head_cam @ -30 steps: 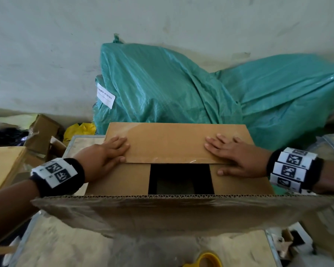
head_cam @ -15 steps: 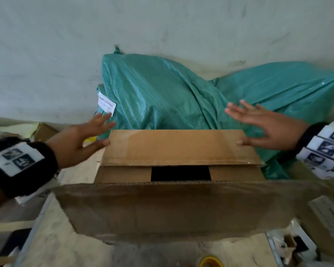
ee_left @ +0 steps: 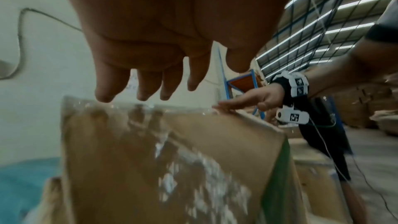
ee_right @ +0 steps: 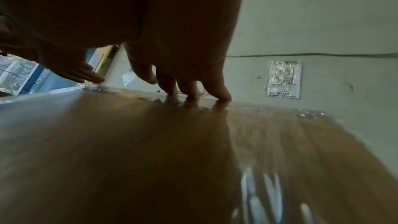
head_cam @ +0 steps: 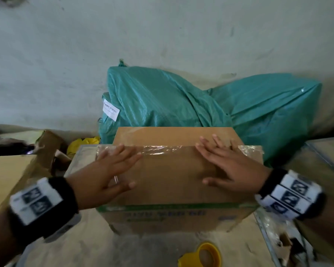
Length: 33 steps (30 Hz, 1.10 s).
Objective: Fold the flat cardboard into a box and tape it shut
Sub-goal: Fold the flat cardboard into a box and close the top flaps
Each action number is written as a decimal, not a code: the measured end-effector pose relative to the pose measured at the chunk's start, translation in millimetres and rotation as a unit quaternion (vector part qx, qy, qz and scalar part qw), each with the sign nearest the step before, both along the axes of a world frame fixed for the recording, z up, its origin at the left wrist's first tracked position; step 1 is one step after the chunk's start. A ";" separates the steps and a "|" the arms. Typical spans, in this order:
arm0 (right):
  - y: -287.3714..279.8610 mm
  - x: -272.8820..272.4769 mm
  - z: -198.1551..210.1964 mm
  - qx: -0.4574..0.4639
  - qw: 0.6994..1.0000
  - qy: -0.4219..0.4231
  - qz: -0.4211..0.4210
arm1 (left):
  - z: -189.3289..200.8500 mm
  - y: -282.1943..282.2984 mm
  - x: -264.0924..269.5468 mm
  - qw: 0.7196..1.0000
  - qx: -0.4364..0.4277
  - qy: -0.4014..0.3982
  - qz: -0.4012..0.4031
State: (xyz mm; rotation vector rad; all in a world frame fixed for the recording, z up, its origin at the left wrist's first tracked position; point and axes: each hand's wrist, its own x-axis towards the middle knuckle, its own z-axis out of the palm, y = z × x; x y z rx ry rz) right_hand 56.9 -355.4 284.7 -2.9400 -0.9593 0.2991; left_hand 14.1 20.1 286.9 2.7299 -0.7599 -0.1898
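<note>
A brown cardboard box (head_cam: 172, 176) stands on the table with its near top flap (head_cam: 170, 170) folded down over the far flap (head_cam: 174, 135). Old clear tape (head_cam: 162, 150) shines along the near flap's far edge. My left hand (head_cam: 112, 170) lies flat with straight fingers on the flap's left part, seen from below as the left hand (ee_left: 150, 57). My right hand (head_cam: 226, 164) presses flat on the right part; its fingertips (ee_right: 189, 94) touch the taped edge. A yellow tape roll (head_cam: 202, 255) lies on the table just in front of the box.
Two large green sacks (head_cam: 181, 101) lean on the wall behind the box. Flat cardboard (head_cam: 6, 174) and scraps lie at the left, a yellow bag (head_cam: 81, 145) behind them. More cardboard pieces (head_cam: 289, 245) lie at the right table edge.
Both hands left the far flap, swung out and up, then came down on the near flap. That flap now lies folded over the opening, which no longer shows.
</note>
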 end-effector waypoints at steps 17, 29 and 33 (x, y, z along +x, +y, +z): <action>25.5 34.4 -43.5 -0.127 0.975 0.139 -0.114 | -89.7 1.7 34.6 0.989 0.114 -0.029 0.088; 40.7 -5.9 -54.3 0.028 0.974 0.118 -0.190 | -92.0 2.9 36.9 0.991 0.086 -0.046 0.091; 43.9 -44.2 -67.2 0.079 0.983 0.102 -0.128 | -95.5 3.9 39.6 0.990 0.090 -0.046 0.095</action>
